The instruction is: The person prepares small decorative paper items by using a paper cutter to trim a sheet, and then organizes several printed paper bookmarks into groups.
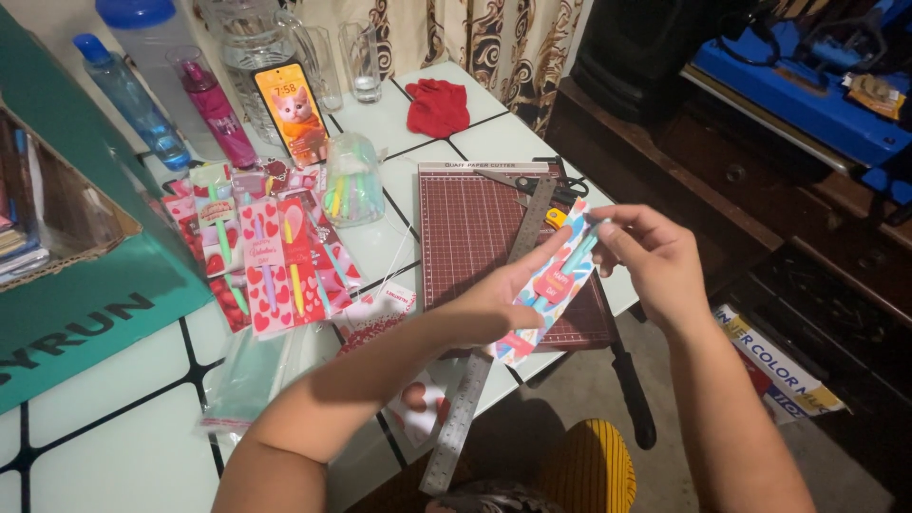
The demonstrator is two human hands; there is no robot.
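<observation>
Hands meet above the paper cutter [494, 247]: your left hand [499, 299] cradles a colourful patterned card [549, 285] from beneath, fingers closed round its edge, while your right hand [655, 261] pinches a pale blue pen [581, 249] against the card's top. You look midway through mounting it; next calls for steady alignment, I judge.

Illumination is warm, indoor and moderately bright, strongest over the white tiled tabletop [418, 128], which shows mild glare near its far end. The dark wooden cabinet [760, 218] at right falls into shadow with little detail. Soft shadows lie on the floor beneath the forearms. The lit smartphone screen [291, 112] is slightly overexposed. Focus is acceptable at centre; the clear glass jug [249, 38] and frame edges appear softer, with slight wide-angle stretching.
</observation>
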